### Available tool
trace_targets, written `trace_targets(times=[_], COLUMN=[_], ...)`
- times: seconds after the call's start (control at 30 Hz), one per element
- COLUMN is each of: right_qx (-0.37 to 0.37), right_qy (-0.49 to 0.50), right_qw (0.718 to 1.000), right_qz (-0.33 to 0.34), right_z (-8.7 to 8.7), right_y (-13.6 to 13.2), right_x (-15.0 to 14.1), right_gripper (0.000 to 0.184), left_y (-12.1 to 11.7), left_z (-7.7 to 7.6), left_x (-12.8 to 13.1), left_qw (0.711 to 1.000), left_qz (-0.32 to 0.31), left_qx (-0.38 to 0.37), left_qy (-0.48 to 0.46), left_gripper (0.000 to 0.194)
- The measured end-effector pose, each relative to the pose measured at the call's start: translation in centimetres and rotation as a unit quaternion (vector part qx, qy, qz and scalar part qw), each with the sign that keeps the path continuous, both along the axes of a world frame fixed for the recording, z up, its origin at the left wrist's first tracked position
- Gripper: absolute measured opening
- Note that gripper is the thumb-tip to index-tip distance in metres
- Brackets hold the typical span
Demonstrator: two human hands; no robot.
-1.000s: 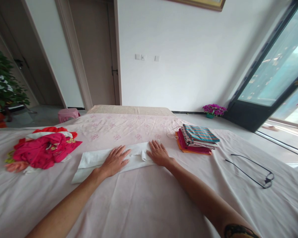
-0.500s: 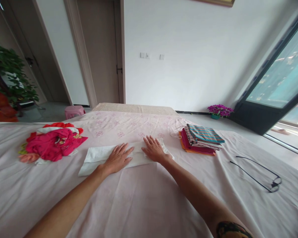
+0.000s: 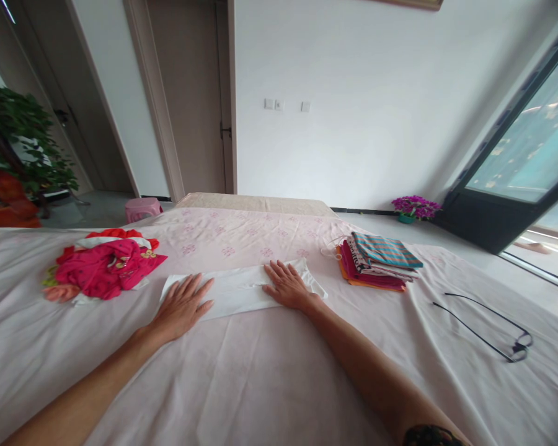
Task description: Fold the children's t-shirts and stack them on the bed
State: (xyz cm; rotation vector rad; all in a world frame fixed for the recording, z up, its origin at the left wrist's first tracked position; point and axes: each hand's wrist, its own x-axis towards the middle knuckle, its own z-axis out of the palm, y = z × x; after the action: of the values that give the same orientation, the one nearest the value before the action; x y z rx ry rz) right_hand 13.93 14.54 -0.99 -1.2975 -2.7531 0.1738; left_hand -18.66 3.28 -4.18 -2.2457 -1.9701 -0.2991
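A white garment (image 3: 235, 290), folded into a long flat strip, lies crosswise on the pink bedsheet (image 3: 260, 384). Flat on its left end rests my left hand (image 3: 182, 306), fingers stretched out. My right hand (image 3: 288, 285) presses on the strip near its right end, palm down with the fingers extended. Thin straps or edging show at that right end, beyond my wrist. Neither hand grips anything. Part of the cloth is hidden under both palms.
To the left sits a crumpled heap of pink and red clothes (image 3: 106, 266). A stack of folded clothes (image 3: 384, 257) stands on the right, with black-framed eyeglasses (image 3: 486, 325) nearer me. Beyond the bed are a pink stool (image 3: 142, 209) and purple flowers (image 3: 416, 207).
My left hand has slid left along the white garment to its left end, and the cloth there looks flatter. The right hand stays in nearly the same place.
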Motion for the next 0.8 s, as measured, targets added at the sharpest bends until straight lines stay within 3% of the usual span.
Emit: trace_targets(times=[0.17,0.3,0.47,0.57,0.67,0.8], right_qx=[-0.020,-0.023,-0.021,-0.012,-0.007,-0.001], right_qy=[0.005,0.011,0.012,0.019,0.025,0.031], right_qw=[1.000,1.000,1.000,1.000,1.000,1.000], right_qz=[0.004,0.005,0.000,-0.003,-0.001,0.000], right_z=[0.1,0.2,0.0,-0.2,-0.3,-0.4], right_y=[0.0,0.1,0.1,0.2,0.3,0.3], right_x=[0.1,0.2,0.2,0.2,0.3,0.4], right_gripper=[0.083,0.084,0.081,0.081,0.080,0.080], left_y=[-1.3,-1.1,-0.6,-0.3,0.0,0.6], left_z=[-0.9,-1.1,0.9,2.1,2.8,3.1], left_x=[-2.8,-4.6,-6.2,-6.7,-7.1,-7.8], left_qw=[0.999,0.990,0.958,0.947,0.948,0.946], left_qz=[0.047,0.037,0.178,0.246,0.260,0.272], left_qx=[0.013,0.051,0.060,0.020,-0.057,-0.106], left_qy=[-0.019,-0.125,-0.218,-0.208,-0.175,-0.140], left_gripper=[0.061,0.052,0.049,0.062,0.063,0.061])
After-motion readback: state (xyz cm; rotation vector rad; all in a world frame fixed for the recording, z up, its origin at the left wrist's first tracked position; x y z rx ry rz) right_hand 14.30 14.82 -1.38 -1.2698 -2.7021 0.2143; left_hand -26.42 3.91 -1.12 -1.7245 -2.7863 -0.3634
